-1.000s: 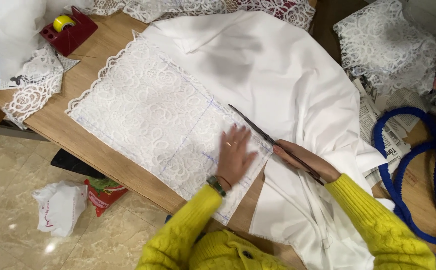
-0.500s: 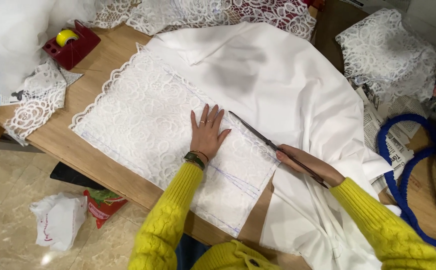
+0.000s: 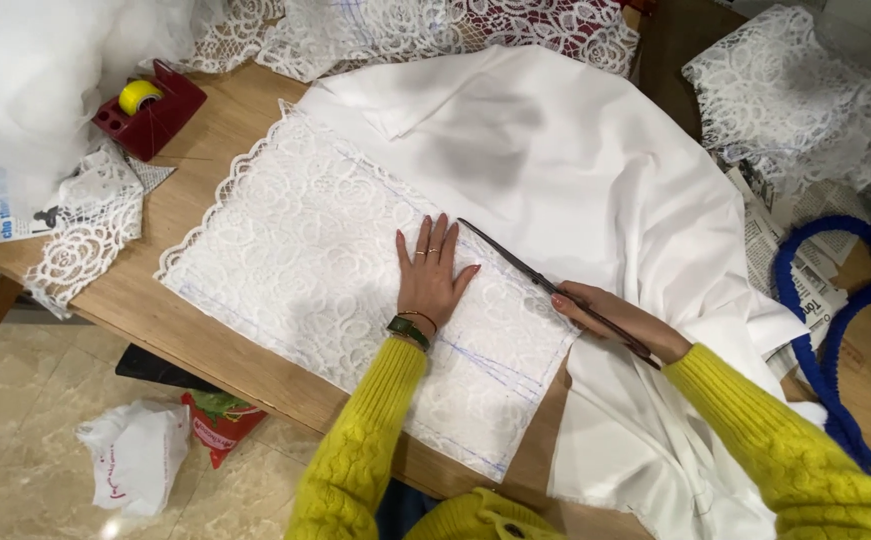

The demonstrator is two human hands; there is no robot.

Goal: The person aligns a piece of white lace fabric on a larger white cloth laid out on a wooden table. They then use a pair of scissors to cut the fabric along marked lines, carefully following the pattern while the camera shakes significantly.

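On my feed, a red tape holder (image 3: pixel 150 118) sits at the far left of the wooden desk (image 3: pixel 205 345), with a yellow roll of tape (image 3: pixel 138 95) resting in it. Beside it on the left edge lies a folded printed paper (image 3: pixel 0 215), white with blue lettering, partly under a scrap of lace (image 3: pixel 85 240). Down on the floor I see a crumpled white plastic bag (image 3: pixel 135 455) and, just beside it, a red and green packet (image 3: pixel 217 420) half under the desk.

My left hand (image 3: pixel 433 275) lies flat on the white lace panel (image 3: pixel 305 250), fingers (image 3: pixel 425 240) spread and open, pressing the lace to the desk. The panel is spread across the middle of the desk, marked with faint blue lines, its right edge meeting the plain white fabric (image 3: pixel 575 170).

My right hand (image 3: pixel 610 315) is closed around the handles of long dark scissors (image 3: pixel 535 275), whose blades point up-left along the lace panel's right edge, toward my left hand. I can't tell how far apart the blades stand.
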